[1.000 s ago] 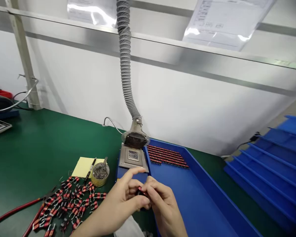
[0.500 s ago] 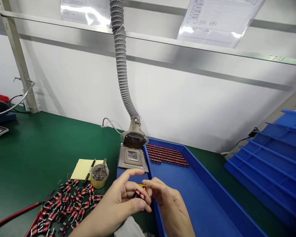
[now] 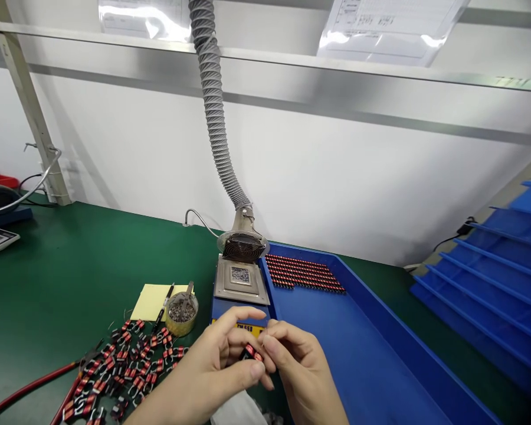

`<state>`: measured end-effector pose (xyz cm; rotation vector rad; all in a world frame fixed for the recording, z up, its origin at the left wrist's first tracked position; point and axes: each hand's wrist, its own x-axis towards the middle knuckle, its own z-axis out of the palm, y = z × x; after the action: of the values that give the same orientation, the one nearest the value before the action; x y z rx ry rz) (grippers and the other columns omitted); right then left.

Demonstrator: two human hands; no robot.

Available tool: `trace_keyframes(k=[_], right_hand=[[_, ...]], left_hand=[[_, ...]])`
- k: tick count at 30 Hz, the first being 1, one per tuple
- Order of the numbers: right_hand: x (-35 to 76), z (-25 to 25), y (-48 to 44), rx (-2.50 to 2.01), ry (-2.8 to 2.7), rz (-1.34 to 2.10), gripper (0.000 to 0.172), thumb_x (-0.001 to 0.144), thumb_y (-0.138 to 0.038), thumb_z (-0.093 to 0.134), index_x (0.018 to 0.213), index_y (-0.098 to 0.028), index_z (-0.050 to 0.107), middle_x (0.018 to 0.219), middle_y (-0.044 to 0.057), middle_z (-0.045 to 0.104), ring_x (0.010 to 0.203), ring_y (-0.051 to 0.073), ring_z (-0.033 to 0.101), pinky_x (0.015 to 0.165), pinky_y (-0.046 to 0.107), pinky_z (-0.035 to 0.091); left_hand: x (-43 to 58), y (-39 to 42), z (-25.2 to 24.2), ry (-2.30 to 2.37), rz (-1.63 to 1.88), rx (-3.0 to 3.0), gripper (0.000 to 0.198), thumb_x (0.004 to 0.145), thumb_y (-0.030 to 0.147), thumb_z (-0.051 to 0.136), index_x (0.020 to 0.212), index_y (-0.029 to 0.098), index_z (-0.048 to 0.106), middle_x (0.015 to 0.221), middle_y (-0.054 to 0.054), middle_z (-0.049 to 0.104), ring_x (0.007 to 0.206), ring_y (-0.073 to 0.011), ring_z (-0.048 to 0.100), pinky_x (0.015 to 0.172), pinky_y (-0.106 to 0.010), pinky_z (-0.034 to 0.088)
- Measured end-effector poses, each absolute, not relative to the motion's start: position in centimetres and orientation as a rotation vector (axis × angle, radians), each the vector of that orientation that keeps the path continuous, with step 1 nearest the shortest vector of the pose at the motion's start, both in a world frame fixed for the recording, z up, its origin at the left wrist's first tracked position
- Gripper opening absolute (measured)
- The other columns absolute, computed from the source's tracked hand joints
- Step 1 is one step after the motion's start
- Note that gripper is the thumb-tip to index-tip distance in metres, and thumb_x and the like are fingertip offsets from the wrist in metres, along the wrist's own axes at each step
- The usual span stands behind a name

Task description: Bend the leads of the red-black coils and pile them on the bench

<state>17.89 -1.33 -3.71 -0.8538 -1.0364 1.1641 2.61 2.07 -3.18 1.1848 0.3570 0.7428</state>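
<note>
My left hand (image 3: pixel 223 361) holds a small red-and-black coil (image 3: pixel 251 353) between thumb and fingers, with its index finger stretched out above. Close against its fingertips, my right hand (image 3: pixel 304 370) is closed in a pinch beside the coil. What sits between the right thumb and index finger is too small to make out. Many similar coils with bare wire ends lie in a loose pile (image 3: pixel 124 369) to the left. Red-handled pliers (image 3: pixel 68 389) rest at the pile's edge.
Beyond my hands stands a blue-based device with a metal top plate (image 3: pixel 259 289), under a fume hood (image 3: pixel 244 247) on a grey hose. A blue tray (image 3: pixel 358 336) holds rows of coils. Left are a cup of grey bits (image 3: pixel 181 327), yellow paper (image 3: pixel 148 302) and a pen (image 3: pixel 163 307). Stacked blue trays (image 3: pixel 491 277) stand right.
My right thumb has come up against the index finger in a pinch near the coil. The left hand keeps its hold. The view has shifted slightly, showing more of the device's yellow label.
</note>
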Motion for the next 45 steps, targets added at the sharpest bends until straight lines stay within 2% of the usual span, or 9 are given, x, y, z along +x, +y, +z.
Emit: trace_keyframes(k=[7,11,16,18,24,30,37,45], right_hand=[[17.3,-3.7,-1.3,-0.891,-1.006,1.089,0.032,0.082,-0.037,0.074,0.059,-0.017,0.065,0.056,-0.002,0.054,0.053,0.009,0.048,0.054,0.020,0.042],[17.2,-3.6,-1.3,-0.872,-1.012,1.080,0.031,0.083,-0.037,0.072,0.059,-0.018,0.065,0.056,-0.002,0.054,0.049,0.010,0.050,0.052,0.022,0.044],[17.4,-3.9,-1.4,-1.029,-1.149,0.838,0.023,0.083,-0.034,0.071,0.066,-0.020,0.075,0.059,0.001,0.060,0.057,0.013,0.051,0.058,0.024,0.045],[17.5,-4.1,-1.5,-1.062,-1.180,0.792,0.018,0.084,-0.034,0.070,0.072,-0.022,0.078,0.062,0.002,0.061,0.060,0.014,0.052,0.058,0.023,0.045],[17.3,-4.7,-1.5,-1.075,-1.198,0.748,0.014,0.084,-0.033,0.070,0.079,-0.023,0.079,0.066,0.003,0.064,0.062,0.015,0.055,0.057,0.025,0.044],[17.0,-4.7,-1.4,-1.016,-1.119,0.793,0.016,0.081,-0.034,0.074,0.070,-0.022,0.077,0.058,0.000,0.056,0.058,0.013,0.047,0.055,0.024,0.040],[17.0,-4.4,-1.0,-0.992,-1.107,0.732,0.009,0.074,-0.029,0.079,0.067,-0.024,0.077,0.060,0.002,0.064,0.058,0.014,0.054,0.054,0.023,0.045],[17.4,-3.3,-0.8,-1.064,-1.226,0.769,0.020,0.077,-0.034,0.077,0.065,-0.020,0.072,0.059,0.001,0.060,0.058,0.015,0.052,0.055,0.025,0.043]], left_hand=[[3.1,2.1,-3.1,0.359,0.806,1.127,0.043,0.084,0.037,0.074,0.120,0.023,0.056,0.090,0.000,0.067,0.084,-0.0146,0.066,0.081,-0.028,0.047],[3.3,2.2,-3.1,0.385,0.801,1.117,0.041,0.083,0.037,0.074,0.116,0.021,0.056,0.083,0.000,0.064,0.076,-0.0133,0.063,0.073,-0.026,0.047],[3.2,2.4,-2.8,0.435,0.828,1.184,0.031,0.085,0.040,0.066,0.104,0.016,0.059,0.072,0.003,0.055,0.062,-0.0095,0.047,0.060,-0.023,0.038],[3.2,2.4,-2.6,0.486,0.851,1.249,0.025,0.087,0.038,0.063,0.098,0.017,0.060,0.073,0.003,0.052,0.065,-0.0105,0.044,0.061,-0.023,0.037],[2.9,2.2,-2.5,0.614,0.861,1.396,0.021,0.091,0.040,0.059,0.089,0.019,0.059,0.083,0.001,0.058,0.081,-0.0155,0.051,0.073,-0.026,0.039],[2.4,2.4,-2.4,0.666,0.858,1.491,0.015,0.093,0.033,0.054,0.087,0.020,0.059,0.085,0.001,0.058,0.083,-0.0160,0.051,0.075,-0.026,0.038],[2.6,2.4,-1.6,0.757,0.823,1.573,0.018,0.091,0.032,0.052,0.078,0.019,0.056,0.077,0.002,0.055,0.074,-0.0151,0.046,0.066,-0.026,0.034],[2.6,2.4,-2.1,0.710,0.928,1.509,0.019,0.091,0.032,0.051,0.079,0.018,0.057,0.078,0.000,0.055,0.076,-0.0162,0.047,0.070,-0.027,0.035]])
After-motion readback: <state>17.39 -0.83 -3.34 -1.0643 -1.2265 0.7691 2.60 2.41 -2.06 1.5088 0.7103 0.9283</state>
